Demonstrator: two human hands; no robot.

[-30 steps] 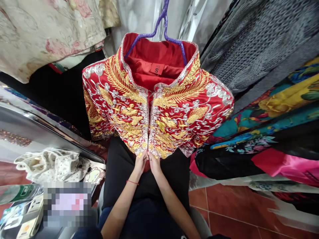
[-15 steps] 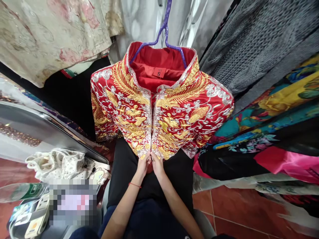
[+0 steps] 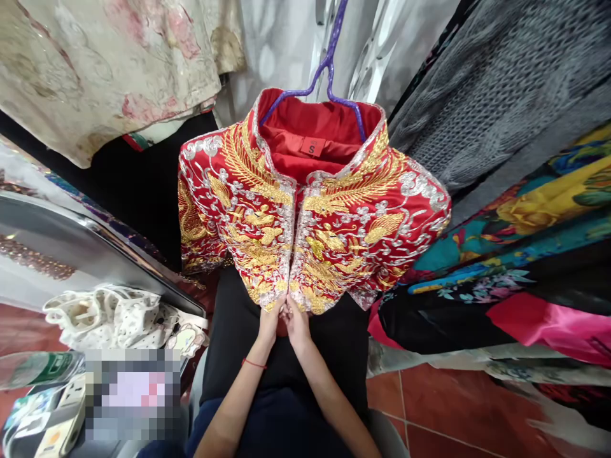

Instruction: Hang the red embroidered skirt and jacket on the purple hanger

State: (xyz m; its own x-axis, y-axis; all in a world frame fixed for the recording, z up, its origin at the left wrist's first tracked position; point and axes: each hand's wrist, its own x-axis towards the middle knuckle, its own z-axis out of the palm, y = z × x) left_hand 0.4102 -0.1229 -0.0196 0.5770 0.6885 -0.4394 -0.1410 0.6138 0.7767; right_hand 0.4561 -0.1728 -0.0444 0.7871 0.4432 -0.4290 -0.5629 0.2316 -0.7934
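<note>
A red jacket (image 3: 377, 191) with gold and silver embroidery hangs in front of me from a purple hanger (image 3: 329, 60). Inside its stand-up collar a red label (image 3: 313, 146) reads S. At the lower end of the front opening, my left hand (image 3: 270, 321) pinches one edge, thumb on top and fingers tucked under. My right hand (image 3: 296, 321) grips the opposite edge the same way, close beside the left. The two edges meet between my thumbs; above that, a narrow gap runs up to the collar. My fingertips are partly hidden beneath the cloth.
Floral cream cloth (image 3: 119, 70) hangs at upper left. A grey knit garment (image 3: 506, 89) and several bright prints hang on the right. At lower left are a white dotted cloth bag (image 3: 105, 315), a plastic bottle (image 3: 42, 369) and a power strip (image 3: 62, 420). Red tiles (image 3: 439, 407) cover the floor.
The jacket's collar and the hanger sit slightly lower and farther right in view. Both hands keep their hold at the hem, a little lower than before.
</note>
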